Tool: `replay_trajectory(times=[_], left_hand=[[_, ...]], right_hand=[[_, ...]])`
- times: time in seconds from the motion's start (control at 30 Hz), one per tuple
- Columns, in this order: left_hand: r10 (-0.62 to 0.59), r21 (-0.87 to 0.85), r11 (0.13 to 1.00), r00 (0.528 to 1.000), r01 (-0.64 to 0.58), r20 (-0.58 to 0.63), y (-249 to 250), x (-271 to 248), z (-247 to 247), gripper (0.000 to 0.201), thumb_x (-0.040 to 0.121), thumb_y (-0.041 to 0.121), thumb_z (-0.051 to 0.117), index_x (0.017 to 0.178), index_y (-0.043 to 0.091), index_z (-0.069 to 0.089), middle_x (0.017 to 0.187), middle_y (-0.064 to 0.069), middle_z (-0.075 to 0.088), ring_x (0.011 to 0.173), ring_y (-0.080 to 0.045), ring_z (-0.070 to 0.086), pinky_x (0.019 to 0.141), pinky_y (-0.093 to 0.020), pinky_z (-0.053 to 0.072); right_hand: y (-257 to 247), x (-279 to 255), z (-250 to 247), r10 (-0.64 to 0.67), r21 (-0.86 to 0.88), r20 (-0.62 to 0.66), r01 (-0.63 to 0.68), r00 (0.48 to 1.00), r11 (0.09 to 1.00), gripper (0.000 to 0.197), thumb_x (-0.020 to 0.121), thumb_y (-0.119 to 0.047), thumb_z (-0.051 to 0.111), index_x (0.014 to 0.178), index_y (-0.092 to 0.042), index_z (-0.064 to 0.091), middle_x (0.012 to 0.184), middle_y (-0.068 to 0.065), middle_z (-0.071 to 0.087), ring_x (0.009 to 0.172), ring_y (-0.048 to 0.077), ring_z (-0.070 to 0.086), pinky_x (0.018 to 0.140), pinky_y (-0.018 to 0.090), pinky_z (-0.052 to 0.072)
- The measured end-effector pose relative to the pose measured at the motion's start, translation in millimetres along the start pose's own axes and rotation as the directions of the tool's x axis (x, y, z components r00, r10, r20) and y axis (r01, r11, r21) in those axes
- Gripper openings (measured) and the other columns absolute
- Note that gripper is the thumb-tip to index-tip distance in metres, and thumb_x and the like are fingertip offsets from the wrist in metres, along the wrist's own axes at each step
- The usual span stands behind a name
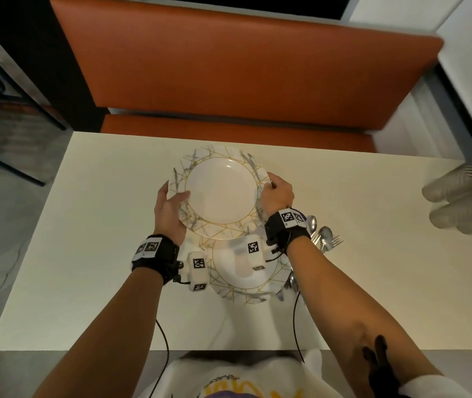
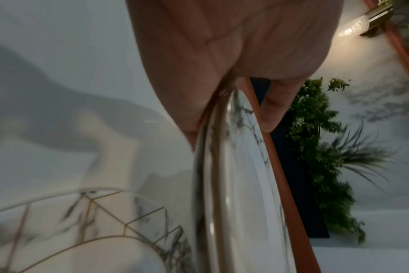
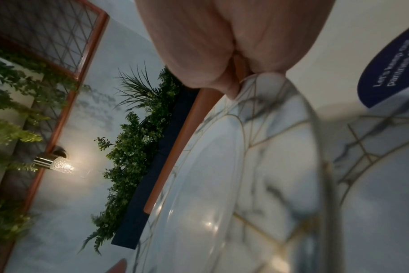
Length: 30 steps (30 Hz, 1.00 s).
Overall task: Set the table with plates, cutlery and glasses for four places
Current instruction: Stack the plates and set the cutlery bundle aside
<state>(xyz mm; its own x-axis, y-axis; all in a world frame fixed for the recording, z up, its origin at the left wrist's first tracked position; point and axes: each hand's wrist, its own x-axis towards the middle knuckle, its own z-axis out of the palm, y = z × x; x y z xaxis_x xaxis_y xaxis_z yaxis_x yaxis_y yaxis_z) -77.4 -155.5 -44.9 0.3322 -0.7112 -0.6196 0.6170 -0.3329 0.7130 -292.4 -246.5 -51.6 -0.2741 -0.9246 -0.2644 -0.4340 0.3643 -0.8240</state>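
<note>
Got the plate (image 1: 221,192) in the middle of the head frame, lifted clear of the table (image 1: 85,225) with both hands. My left hand (image 1: 168,215) cups the lower-left rim, thumb lying over the top of the rim and fingers underneath; my right hand (image 1: 276,193) is curled round the right rim, pinching it. The rest of the stack (image 1: 246,278) sits just below it in the frame, partly hidden by my wrists, with the spoons and forks (image 1: 322,235) right of that and the glasses (image 1: 464,199) way off at the right edge.

How I'd do this bit, I reckon: keep the plate level, carry it toward the far edge by the orange bench (image 1: 243,67), and set it flat before letting go, not one side first. Two-hand grip is probably overkill but the glaze looks slippery.

The wrist views are blurry, but they show the rim edge-on under my thumbs, which the head view doesn't. The head view alone shows cutlery and glasses.
</note>
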Motion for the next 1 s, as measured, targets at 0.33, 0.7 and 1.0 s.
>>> replay_trajectory(times=[0.33, 0.7, 1.0], left_hand=[[0.229, 0.238, 0.955, 0.947, -0.175, -0.224, -13, 1, -24, 0.074, 0.083, 0.032, 0.081, 0.145, 0.051, 0.046, 0.155, 0.006, 0.049, 0.135, -0.028, 0.056, 0.101, -0.054, 0.056], [0.433, 0.342, 0.876, 0.868, -0.341, -0.244, 5, 9, -62, 0.069, 0.086, 0.029, 0.078, 0.147, 0.044, 0.049, 0.157, 0.006, 0.046, 0.139, -0.021, 0.052, 0.111, -0.046, 0.05], [0.422, 0.34, 0.886, 0.85, -0.314, -0.316, 18, 14, -73, 0.066, 0.083, 0.033, 0.077, 0.142, 0.049, 0.051, 0.134, 0.005, 0.068, 0.123, -0.041, 0.065, 0.099, -0.067, 0.052]], right_hand=[[18, 9, -28, -0.065, -0.138, 0.275, 0.106, 0.959, 0.985, 0.033, 0.099, -0.013, 0.05, 0.127, -0.018, 0.067, 0.117, 0.004, 0.073, 0.111, 0.023, 0.066, 0.102, 0.036, 0.052], [56, 4, -34, 0.095, -0.726, 0.458, 0.31, 0.884, 0.614, 0.032, 0.088, -0.031, 0.066, 0.114, -0.012, 0.068, 0.111, 0.008, 0.071, 0.097, 0.027, 0.066, 0.077, 0.029, 0.052], [44, 29, -43, 0.044, -0.435, 0.434, 0.167, 0.9, 0.885, 0.025, 0.093, -0.024, 0.07, 0.116, -0.015, 0.07, 0.115, 0.001, 0.066, 0.102, 0.019, 0.06, 0.084, 0.026, 0.044]])
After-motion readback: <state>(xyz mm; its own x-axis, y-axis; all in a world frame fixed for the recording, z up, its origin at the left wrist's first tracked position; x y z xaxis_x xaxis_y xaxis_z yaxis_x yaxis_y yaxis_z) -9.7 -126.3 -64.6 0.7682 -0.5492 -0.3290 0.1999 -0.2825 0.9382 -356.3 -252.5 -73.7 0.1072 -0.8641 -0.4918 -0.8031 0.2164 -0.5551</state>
